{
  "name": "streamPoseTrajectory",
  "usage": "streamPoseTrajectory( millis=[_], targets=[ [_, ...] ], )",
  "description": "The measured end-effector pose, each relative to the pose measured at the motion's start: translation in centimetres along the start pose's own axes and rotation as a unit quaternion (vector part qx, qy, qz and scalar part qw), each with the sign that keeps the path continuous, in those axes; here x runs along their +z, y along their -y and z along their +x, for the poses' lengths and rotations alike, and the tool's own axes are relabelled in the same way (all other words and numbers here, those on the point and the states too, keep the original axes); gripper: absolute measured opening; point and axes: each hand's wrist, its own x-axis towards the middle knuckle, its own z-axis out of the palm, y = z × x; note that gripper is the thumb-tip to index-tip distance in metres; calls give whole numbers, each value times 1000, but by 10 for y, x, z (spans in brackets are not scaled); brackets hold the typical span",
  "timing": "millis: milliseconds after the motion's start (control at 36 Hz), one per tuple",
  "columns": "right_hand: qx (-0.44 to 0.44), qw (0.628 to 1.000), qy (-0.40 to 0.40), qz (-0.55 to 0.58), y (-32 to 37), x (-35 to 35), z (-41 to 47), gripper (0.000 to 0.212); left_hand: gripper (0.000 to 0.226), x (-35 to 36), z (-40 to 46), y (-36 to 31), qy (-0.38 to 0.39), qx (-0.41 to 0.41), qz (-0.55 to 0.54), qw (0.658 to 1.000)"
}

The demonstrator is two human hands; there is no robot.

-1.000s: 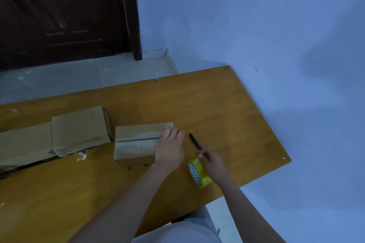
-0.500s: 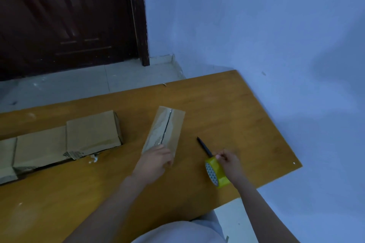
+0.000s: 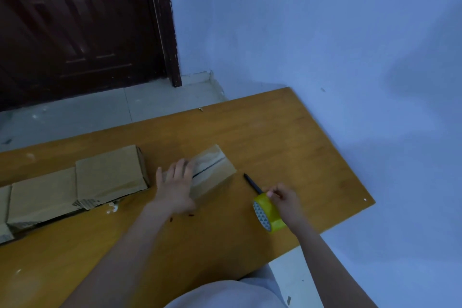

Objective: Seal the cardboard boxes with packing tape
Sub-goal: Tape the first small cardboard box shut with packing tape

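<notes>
A small cardboard box (image 3: 213, 170) lies on the wooden table (image 3: 287, 137), its top seam showing as a dark line under shiny tape. My left hand (image 3: 176, 185) rests flat on the box's left part, fingers straight. To the right, my right hand (image 3: 285, 201) holds a yellow roll of packing tape (image 3: 266, 211) that stands on edge on the table, fingertips pinching at its top. A black pen (image 3: 252, 183) lies just beyond the roll.
A row of other cardboard boxes (image 3: 110, 172) runs along the table's left side. The table's right edge (image 3: 332, 147) meets a blue wall. A dark wooden door (image 3: 80, 25) and grey floor tiles lie beyond the far edge.
The small box has been turned on the table from lying crosswise, through pointing away, to a slanted position. My left hand shifted to its left part. The right hand stayed on the tape roll.
</notes>
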Motion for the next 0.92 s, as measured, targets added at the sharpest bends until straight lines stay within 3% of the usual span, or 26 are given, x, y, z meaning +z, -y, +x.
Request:
streamPoseTrajectory(
  millis=[111,194,306,389,500,556,639,722,778,833,917],
  targets=[
    [-41,999,10,10,28,-8,-5,19,112,-9,-3,22,52,61,31,996],
    [-65,997,27,34,55,-13,-9,16,97,-17,-11,15,-12,112,-48,993],
    [-113,991,54,40,98,-13,-18,17,69,-47,-30,-31,-165,189,-292,923],
    [-158,987,38,13,123,-8,-24,19,42,-67,-39,-61,-142,205,-406,879],
    [-192,981,25,14,140,-3,-30,25,51,-76,-47,-66,-155,246,-392,873],
    [-191,981,21,18,144,0,-33,23,39,-78,-50,-60,-151,260,-401,865],
    [-185,983,7,13,149,5,-35,20,21,-81,-53,-54,-153,259,-365,881],
    [-181,983,-24,5,155,11,-34,15,18,-86,-54,-55,-180,253,-316,896],
    [-171,984,-30,38,156,15,-34,5,16,-92,-50,-56,-186,237,-338,892],
    [-150,984,-8,100,159,17,-39,23,20,-97,-43,-56,-177,202,-394,879],
    [-147,976,27,161,157,13,-48,45,28,-104,-30,-57,-116,135,-529,830]
  ],
)
